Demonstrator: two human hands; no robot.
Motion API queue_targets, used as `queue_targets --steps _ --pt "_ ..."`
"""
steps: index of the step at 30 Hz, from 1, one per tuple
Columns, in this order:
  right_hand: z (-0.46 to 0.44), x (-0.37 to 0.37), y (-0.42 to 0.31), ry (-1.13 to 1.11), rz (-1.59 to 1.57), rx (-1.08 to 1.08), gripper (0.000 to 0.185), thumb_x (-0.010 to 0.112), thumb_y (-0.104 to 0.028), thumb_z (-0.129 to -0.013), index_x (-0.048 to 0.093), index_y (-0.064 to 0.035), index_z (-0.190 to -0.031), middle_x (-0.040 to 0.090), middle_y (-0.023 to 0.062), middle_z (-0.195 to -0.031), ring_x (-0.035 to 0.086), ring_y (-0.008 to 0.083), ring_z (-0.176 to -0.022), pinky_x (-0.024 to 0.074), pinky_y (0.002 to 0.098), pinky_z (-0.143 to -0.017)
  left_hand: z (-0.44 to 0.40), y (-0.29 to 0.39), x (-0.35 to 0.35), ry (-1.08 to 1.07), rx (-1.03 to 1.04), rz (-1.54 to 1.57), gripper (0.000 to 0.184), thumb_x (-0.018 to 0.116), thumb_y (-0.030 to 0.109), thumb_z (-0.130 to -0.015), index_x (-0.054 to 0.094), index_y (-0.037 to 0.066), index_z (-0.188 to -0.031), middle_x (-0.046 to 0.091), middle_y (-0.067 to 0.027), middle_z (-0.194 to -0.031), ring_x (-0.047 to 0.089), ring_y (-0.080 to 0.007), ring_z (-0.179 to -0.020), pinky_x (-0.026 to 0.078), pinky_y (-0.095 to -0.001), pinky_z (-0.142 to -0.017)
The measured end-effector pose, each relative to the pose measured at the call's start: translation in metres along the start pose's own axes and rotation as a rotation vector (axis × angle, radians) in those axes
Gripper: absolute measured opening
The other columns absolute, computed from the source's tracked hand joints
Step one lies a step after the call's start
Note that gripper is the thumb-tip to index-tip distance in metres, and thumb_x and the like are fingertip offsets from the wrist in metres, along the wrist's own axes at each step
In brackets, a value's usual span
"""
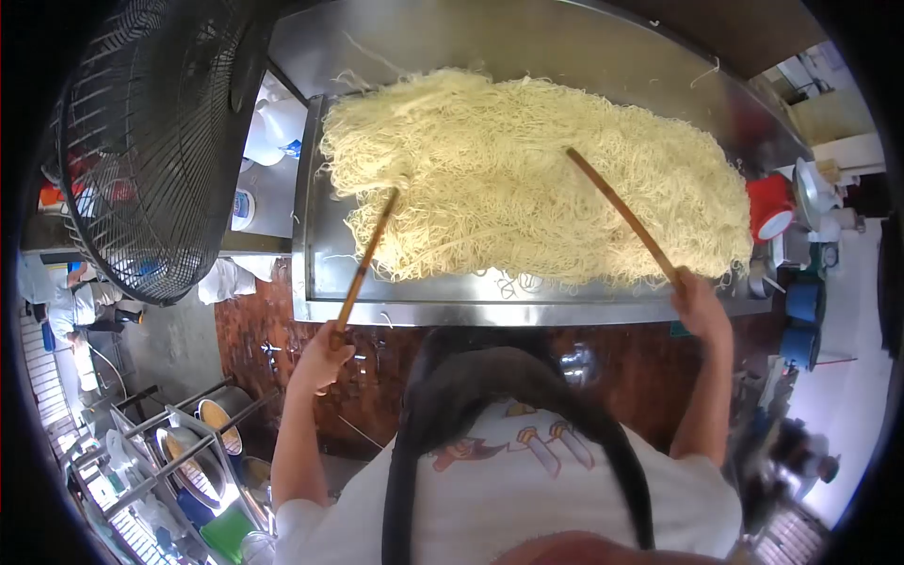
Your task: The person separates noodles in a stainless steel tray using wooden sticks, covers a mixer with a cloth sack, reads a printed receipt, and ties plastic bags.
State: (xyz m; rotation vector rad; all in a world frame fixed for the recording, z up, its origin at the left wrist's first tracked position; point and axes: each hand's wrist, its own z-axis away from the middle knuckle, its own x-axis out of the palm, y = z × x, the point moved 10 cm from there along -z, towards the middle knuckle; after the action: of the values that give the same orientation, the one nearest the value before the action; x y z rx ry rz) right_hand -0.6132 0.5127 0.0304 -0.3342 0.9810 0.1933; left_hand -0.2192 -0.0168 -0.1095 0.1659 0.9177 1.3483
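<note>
A wide heap of pale yellow noodles (527, 188) is spread over a metal table (323, 254) with a raised rim. My left hand (323, 360) is closed around the lower end of a long wooden stick (365, 268), whose dark tip meets the noodles at the heap's left part. In my right hand (699, 299) I grip a second wooden stick (626, 215), slanting up and left across the noodles. Its far tip lies over the middle of the heap; I cannot tell how deep it goes. Both hands are near the table's front edge.
A large black fan (155, 151) stands at the left, close to the table. A red container (770, 207) sits by the right end. Metal racks with pots (193, 461) are at lower left, blue bins (801, 320) at the right. Another person (71, 301) is far left.
</note>
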Motion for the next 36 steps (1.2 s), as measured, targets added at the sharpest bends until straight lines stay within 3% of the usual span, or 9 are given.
queue_targets --steps 4,5,6,14,16,18,22,30,36 --pt "-0.146 0.114 -0.020 0.126 -0.256 -0.145 0.059 0.056 -0.012 -0.094 0.041 0.0026 -0.149 0.055 0.0309 -0.139 0.059 0.0431 -0.122 0.0479 0.0452 -0.106 -0.130 0.050 0.064 0.050 0.348 -0.197 0.048 0.068 0.016 -0.090 0.049 0.002 -0.131 0.065 -0.0191 -0.087 0.061 -0.0271 -0.062 0.050 -0.0415 -0.060" --pt "-0.174 0.118 -0.052 0.283 -0.161 -0.245 0.048 0.053 -0.015 -0.096 0.048 0.0044 -0.140 0.063 0.0335 -0.123 0.065 0.0430 -0.108 0.0525 0.0469 -0.096 -0.153 0.095 0.080 -0.089 0.156 -0.090 0.045 0.069 0.018 -0.090 0.049 0.000 -0.128 0.064 -0.0180 -0.085 0.061 -0.0258 -0.061 0.051 -0.0395 -0.060" --pt "-0.188 0.109 -0.096 0.224 -0.284 -0.252 0.036 0.054 -0.015 -0.096 0.052 0.0030 -0.128 0.067 0.0312 -0.099 0.068 0.0425 -0.088 0.0547 0.0502 -0.079 -0.180 0.146 0.085 0.079 0.470 -0.115 0.041 0.068 0.018 -0.091 0.050 0.002 -0.125 0.059 -0.0119 -0.077 0.058 -0.0214 -0.056 0.048 -0.0373 -0.052" --pt "-0.127 0.172 -0.052 0.159 -0.402 -0.191 0.031 0.058 -0.017 -0.097 0.053 -0.0019 -0.123 0.064 0.0201 -0.081 0.061 0.0368 -0.068 0.0498 0.0442 -0.063 -0.137 0.132 0.124 -0.178 0.167 0.225 0.041 0.068 0.018 -0.093 0.052 0.006 -0.129 0.058 -0.0078 -0.080 0.056 -0.0181 -0.058 0.047 -0.0349 -0.050" --pt "-0.116 0.176 -0.101 0.258 -0.471 -0.352 0.031 0.059 -0.019 -0.097 0.054 -0.0018 -0.123 0.063 0.0207 -0.084 0.061 0.0395 -0.072 0.0489 0.0452 -0.063 -0.201 0.127 0.161 0.159 0.737 0.080 0.041 0.069 0.020 -0.092 0.052 0.004 -0.125 0.060 -0.0085 -0.084 0.059 -0.0183 -0.064 0.048 -0.0338 -0.055" --pt "-0.099 0.133 -0.127 0.249 -0.506 -0.337 0.032 0.060 -0.020 -0.097 0.053 -0.0024 -0.123 0.062 0.0203 -0.085 0.061 0.0352 -0.072 0.0481 0.0442 -0.065 -0.152 0.196 0.135 -0.001 0.334 0.110 0.042 0.071 0.021 -0.091 0.053 0.005 -0.126 0.058 -0.0047 -0.081 0.055 -0.0151 -0.059 0.043 -0.0313 -0.050" --pt "-0.041 0.007 -0.122 0.189 -0.585 -0.219 0.031 0.060 -0.018 -0.098 0.052 -0.0025 -0.124 0.060 0.0203 -0.082 0.059 0.0323 -0.073 0.0482 0.0438 -0.068 -0.083 0.243 0.051 0.057 0.461 0.293 0.042 0.070 0.018 -0.094 0.053 0.012 -0.131 0.053 0.0009 -0.074 0.044 -0.0074 -0.048 0.033 -0.0257 -0.039" --pt "0.099 -0.024 0.008 -0.159 -0.057 -0.035 0.039 0.067 -0.014 -0.090 0.058 -0.0026 -0.126 0.067 0.0265 -0.094 0.065 0.0461 -0.093 0.0498 0.0499 -0.080 0.103 0.063 -0.068 -0.152 -0.242 -0.021 0.045 0.068 0.010 -0.091 0.055 0.004 -0.134 0.059 -0.0026 -0.085 0.055 -0.0094 -0.062 0.046 -0.0276 -0.052" --pt "-0.016 0.152 -0.065 -0.077 -0.235 -0.444 0.040 0.061 -0.017 -0.095 0.053 0.0013 -0.129 0.064 0.0278 -0.116 0.061 0.0460 -0.109 0.0483 0.0492 -0.089 0.044 0.020 0.013 -0.028 0.120 -0.211 0.039 0.060 0.016 -0.092 0.054 -0.001 -0.127 0.068 -0.0264 -0.098 0.064 -0.0465 -0.101 0.050 -0.0491 -0.083"
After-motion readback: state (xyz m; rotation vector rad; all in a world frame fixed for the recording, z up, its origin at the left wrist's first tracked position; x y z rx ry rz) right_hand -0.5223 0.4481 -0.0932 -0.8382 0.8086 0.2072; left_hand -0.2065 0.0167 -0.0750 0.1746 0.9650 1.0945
